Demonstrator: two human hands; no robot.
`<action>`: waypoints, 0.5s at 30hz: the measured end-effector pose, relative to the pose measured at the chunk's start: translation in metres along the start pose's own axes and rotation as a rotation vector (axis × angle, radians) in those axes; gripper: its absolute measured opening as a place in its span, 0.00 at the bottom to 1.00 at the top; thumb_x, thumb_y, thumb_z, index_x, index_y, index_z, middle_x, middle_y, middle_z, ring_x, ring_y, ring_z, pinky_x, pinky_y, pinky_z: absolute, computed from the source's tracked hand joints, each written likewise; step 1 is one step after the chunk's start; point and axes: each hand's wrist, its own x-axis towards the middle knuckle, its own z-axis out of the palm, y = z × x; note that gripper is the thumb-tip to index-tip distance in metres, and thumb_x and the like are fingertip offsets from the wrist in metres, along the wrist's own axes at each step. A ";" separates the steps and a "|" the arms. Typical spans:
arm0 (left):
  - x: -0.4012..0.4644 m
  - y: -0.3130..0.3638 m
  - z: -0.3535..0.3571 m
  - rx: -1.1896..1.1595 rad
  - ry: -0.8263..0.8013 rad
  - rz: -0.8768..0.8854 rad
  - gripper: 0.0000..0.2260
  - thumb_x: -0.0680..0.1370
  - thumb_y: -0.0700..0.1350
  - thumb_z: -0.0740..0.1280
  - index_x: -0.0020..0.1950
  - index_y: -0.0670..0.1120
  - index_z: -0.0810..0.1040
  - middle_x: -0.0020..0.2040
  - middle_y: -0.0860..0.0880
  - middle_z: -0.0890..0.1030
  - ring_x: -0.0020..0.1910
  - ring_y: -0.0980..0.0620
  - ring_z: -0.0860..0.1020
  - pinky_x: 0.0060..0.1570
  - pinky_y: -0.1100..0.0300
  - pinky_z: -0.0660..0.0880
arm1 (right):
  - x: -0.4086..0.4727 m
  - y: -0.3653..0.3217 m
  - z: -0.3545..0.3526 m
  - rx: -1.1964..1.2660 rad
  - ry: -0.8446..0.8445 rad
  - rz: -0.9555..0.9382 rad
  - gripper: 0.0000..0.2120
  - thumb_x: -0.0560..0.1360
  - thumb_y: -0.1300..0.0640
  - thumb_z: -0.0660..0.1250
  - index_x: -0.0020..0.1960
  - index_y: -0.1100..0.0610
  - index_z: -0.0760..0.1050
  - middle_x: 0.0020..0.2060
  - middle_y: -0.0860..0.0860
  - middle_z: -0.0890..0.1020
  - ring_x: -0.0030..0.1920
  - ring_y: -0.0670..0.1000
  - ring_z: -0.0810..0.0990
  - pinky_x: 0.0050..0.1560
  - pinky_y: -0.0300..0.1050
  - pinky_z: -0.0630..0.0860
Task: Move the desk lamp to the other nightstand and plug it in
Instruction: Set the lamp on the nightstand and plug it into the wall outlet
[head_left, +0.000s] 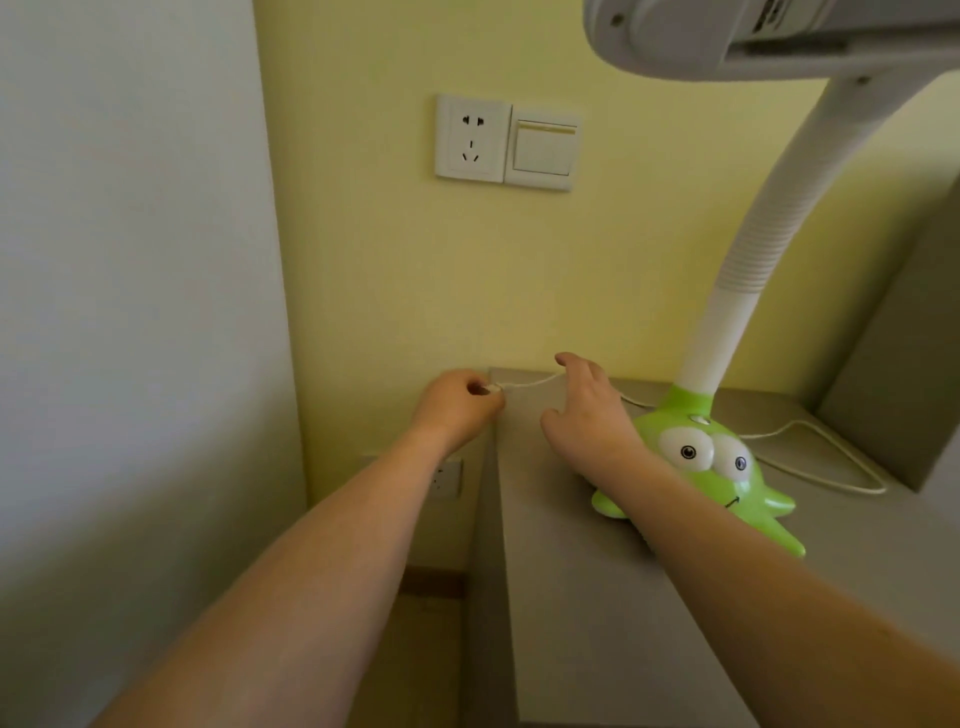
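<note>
The desk lamp has a green cartoon-creature base with two big eyes, a white ribbed neck and a white head at the top right. It stands on the grey nightstand. Its white cord loops behind the base and runs left along the back edge. My left hand is closed on the cord's end at the nightstand's back left corner. My right hand hovers with fingers apart just left of the base, its fingertips touching the cord.
A white wall socket and a light switch sit on the yellow wall above the nightstand. A second socket is low on the wall, left of the nightstand. A pale wall stands at left.
</note>
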 end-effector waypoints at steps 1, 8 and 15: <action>-0.003 -0.007 -0.006 -0.073 0.085 -0.057 0.11 0.72 0.50 0.68 0.40 0.43 0.80 0.39 0.43 0.82 0.38 0.47 0.77 0.40 0.56 0.73 | 0.001 -0.001 0.003 0.001 -0.018 0.006 0.31 0.72 0.64 0.60 0.74 0.59 0.58 0.73 0.56 0.63 0.72 0.57 0.62 0.71 0.46 0.58; -0.059 -0.112 -0.062 0.013 0.321 -0.632 0.21 0.76 0.57 0.64 0.53 0.40 0.80 0.45 0.43 0.81 0.42 0.42 0.79 0.40 0.55 0.77 | 0.001 -0.066 0.057 0.025 -0.163 -0.080 0.34 0.70 0.65 0.59 0.75 0.57 0.56 0.73 0.56 0.61 0.72 0.59 0.62 0.71 0.50 0.60; -0.092 -0.165 -0.079 0.527 0.062 -0.644 0.23 0.79 0.59 0.56 0.53 0.44 0.82 0.53 0.43 0.82 0.50 0.44 0.80 0.40 0.58 0.69 | 0.003 -0.082 0.105 -0.250 -0.301 -0.141 0.33 0.71 0.63 0.60 0.74 0.57 0.57 0.71 0.58 0.64 0.70 0.61 0.64 0.71 0.56 0.63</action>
